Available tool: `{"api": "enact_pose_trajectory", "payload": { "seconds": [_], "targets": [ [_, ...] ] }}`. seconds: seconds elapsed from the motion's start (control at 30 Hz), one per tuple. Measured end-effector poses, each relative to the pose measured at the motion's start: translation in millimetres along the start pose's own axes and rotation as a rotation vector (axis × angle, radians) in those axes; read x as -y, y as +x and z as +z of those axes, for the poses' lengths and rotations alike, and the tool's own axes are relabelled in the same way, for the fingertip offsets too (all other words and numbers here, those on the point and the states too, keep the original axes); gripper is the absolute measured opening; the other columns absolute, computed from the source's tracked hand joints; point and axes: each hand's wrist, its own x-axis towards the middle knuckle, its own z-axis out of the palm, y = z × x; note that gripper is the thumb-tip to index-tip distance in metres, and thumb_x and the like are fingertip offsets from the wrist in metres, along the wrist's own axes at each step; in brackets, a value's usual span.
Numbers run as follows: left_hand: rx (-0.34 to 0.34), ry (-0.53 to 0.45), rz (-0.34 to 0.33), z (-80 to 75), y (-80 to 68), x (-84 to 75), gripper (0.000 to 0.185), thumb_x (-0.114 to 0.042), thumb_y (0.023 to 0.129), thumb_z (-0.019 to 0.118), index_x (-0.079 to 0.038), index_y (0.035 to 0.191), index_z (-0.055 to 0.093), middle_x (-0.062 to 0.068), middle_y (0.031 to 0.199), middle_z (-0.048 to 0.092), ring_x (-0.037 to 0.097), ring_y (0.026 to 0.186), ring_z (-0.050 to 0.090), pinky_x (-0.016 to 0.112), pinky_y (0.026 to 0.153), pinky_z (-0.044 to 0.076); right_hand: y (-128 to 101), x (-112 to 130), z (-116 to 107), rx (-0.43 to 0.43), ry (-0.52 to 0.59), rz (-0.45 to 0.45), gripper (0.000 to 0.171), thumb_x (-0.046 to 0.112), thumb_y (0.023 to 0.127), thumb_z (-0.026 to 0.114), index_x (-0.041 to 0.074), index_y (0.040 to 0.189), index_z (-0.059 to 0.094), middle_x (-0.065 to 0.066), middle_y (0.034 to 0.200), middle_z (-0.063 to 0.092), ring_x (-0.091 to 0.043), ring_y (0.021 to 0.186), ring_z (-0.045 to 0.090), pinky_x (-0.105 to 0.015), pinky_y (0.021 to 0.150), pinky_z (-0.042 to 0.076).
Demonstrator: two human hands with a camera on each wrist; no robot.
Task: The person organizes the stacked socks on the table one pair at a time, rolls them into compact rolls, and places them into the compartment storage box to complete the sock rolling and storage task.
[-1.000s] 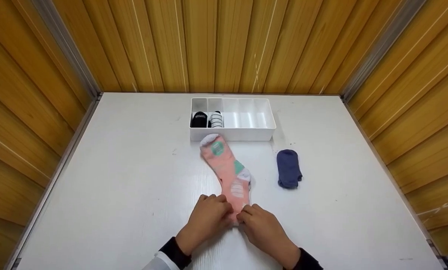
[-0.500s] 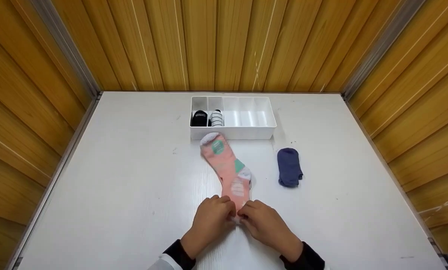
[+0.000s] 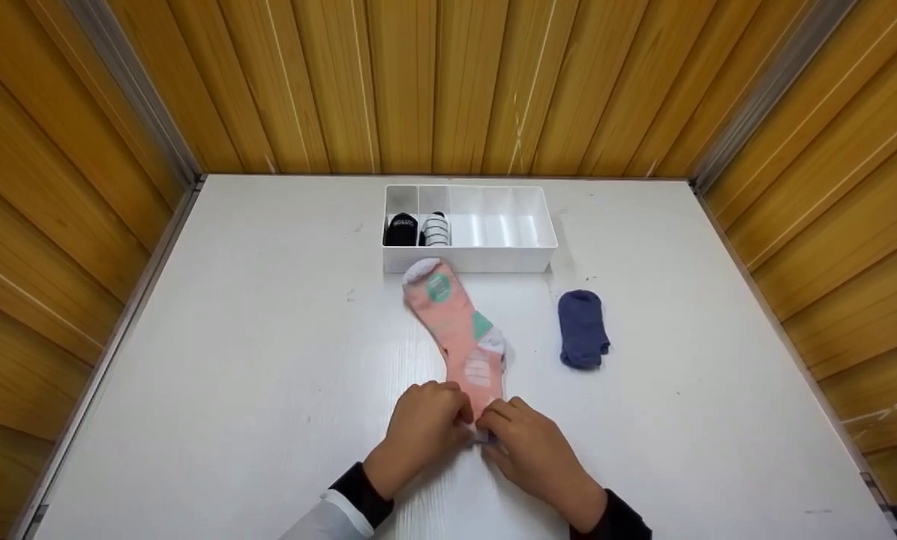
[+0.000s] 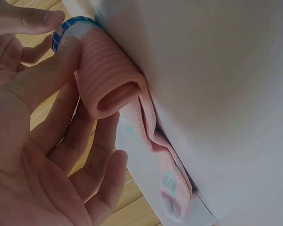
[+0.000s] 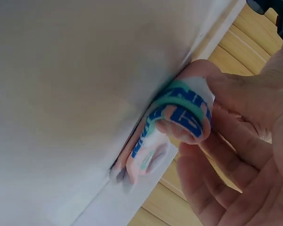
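Left hand and right hand meet at the near end of the pink sock; each grip is closed on the rolled cuff, thumb and fingers curled round it. In the left wrist view the roll shows as a ribbed pink tube with an open core; in the right wrist view its blue-and-green band faces the camera. The rest of the sock lies flat on the white desk, toe touching the front wall of the white tray. Two rolled socks, one black and one striped, fill the tray's left compartments. A blue sock lies well to the right.
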Motion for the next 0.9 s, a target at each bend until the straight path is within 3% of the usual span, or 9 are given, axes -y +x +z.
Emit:
{"api": "enact_pose_trajectory", "payload": {
  "seconds": [0.17, 0.3, 0.5, 0.77, 0.9],
  "targets": [
    [0.020, 0.077, 0.029, -5.1, -2.0, -4.5, 0.010, -0.018, 0.073, 0.086, -0.023, 0.078, 0.079, -0.010, 0.076, 0.067, 0.012, 0.070, 0.064, 0.030, 0.064, 0.046, 4.1, -4.3, 1.8, 0.009, 0.097, 0.040, 0.025, -0.002, 0.073, 0.082, 0.014, 0.091, 0.074, 0.007, 0.091, 0.069, -0.009, 0.078, 0.056, -0.025, 0.069, 0.051],
    [-0.024, 0.198, 0.072, -6.7, -5.4, -12.6, 0.010, -0.014, 0.077, 0.083, -0.022, 0.079, 0.078, -0.006, 0.078, 0.067, 0.016, 0.072, 0.064, 0.032, 0.064, 0.046, 9.6, -8.7, 0.2, 0.048, 0.159, 0.086, 0.022, -0.004, 0.076, 0.078, 0.012, 0.090, 0.075, 0.005, 0.089, 0.072, -0.011, 0.078, 0.060, -0.028, 0.070, 0.052],
    [-0.047, 0.343, 0.053, -2.6, -5.9, -21.5, 0.009, -0.012, 0.081, 0.077, -0.020, 0.079, 0.074, -0.005, 0.076, 0.065, 0.017, 0.071, 0.062, 0.033, 0.063, 0.046, 15.6, -12.1, -3.8, 0.115, 0.187, 0.145, 0.021, -0.002, 0.076, 0.078, 0.014, 0.089, 0.076, 0.007, 0.087, 0.071, -0.008, 0.078, 0.061, -0.030, 0.071, 0.052],
    [-0.046, 0.203, 0.054, -2.4, 2.6, -13.1, 0.016, -0.008, 0.076, 0.078, -0.022, 0.069, 0.074, -0.005, 0.067, 0.067, 0.016, 0.065, 0.065, 0.034, 0.062, 0.046, 7.1, -0.2, -6.6, 0.043, -0.045, 0.074, 0.039, 0.012, 0.063, 0.092, 0.018, 0.094, 0.068, 0.008, 0.093, 0.060, -0.011, 0.079, 0.052, -0.026, 0.065, 0.044],
    [-0.025, 0.119, 0.058, -5.4, 6.4, -8.0, 0.017, -0.006, 0.072, 0.080, -0.023, 0.074, 0.078, -0.007, 0.070, 0.071, 0.015, 0.068, 0.066, 0.035, 0.065, 0.045, 7.8, 2.5, -4.9, 0.028, -0.127, 0.053, 0.036, 0.007, 0.063, 0.090, 0.016, 0.089, 0.067, 0.006, 0.088, 0.059, -0.014, 0.076, 0.052, -0.027, 0.062, 0.042]
  ]
}}
